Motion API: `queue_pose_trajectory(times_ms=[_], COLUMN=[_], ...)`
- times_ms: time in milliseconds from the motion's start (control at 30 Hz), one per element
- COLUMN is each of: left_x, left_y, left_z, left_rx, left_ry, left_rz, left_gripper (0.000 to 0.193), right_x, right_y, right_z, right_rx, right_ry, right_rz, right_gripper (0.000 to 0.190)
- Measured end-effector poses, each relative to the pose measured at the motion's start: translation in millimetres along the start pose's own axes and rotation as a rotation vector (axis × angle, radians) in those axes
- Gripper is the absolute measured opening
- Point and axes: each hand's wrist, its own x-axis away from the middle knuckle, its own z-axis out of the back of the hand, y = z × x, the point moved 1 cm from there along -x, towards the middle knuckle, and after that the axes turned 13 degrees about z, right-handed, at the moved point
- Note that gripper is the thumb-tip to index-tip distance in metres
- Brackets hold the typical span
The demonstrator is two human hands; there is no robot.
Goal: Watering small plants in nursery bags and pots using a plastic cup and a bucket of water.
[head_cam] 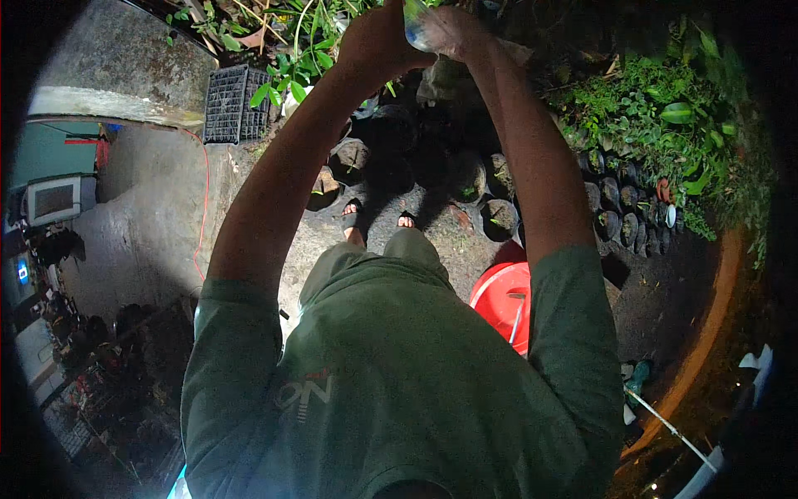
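Both my arms stretch forward to the top edge of the view. My right hand is closed around a clear plastic item with a bluish patch; blur leaves unclear whether it is a bottle or a bag. My left hand is close beside that item, with the thumb pointing towards it. Its fingers are partly cut off by the frame, so its grip is hidden. Below and beyond my hands, dark plant pots with soil stand on the ground. Some hold small seedlings. Leafy green plants grow beside my left hand.
A black plastic crate stands at the left, near an orange-red cord on the concrete. A red basin with a handled tool sits by my right side. Several small pots line the right, beneath dense foliage.
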Motion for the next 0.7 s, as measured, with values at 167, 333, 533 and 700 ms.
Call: queue_pose_trajectory(times_ms=[167,333,533,700], left_x=[-1,3,10,28], left_y=[-2,2,4,-1], left_z=[-5,-9,-18,-25], left_rx=[-0.088,-0.075,-0.096,-0.127], left_ry=[0.003,0.026,0.013,0.093], left_rz=[-0.006,-0.024,-0.084,-0.312], left_gripper=[0.100,0.103,0.097,0.071], right_x=[3,7,28,66], right_y=[2,20,-6,-7], right_z=[10,-1,12,-14], right_rx=[-0.089,-0.328,-0.454,-0.213], right_ry=[0.038,0.172,-0.137,0.144], right_rz=[-0.005,-0.041,0.009,-0.080], right_gripper=[0.028,0.026,0.034,0.030])
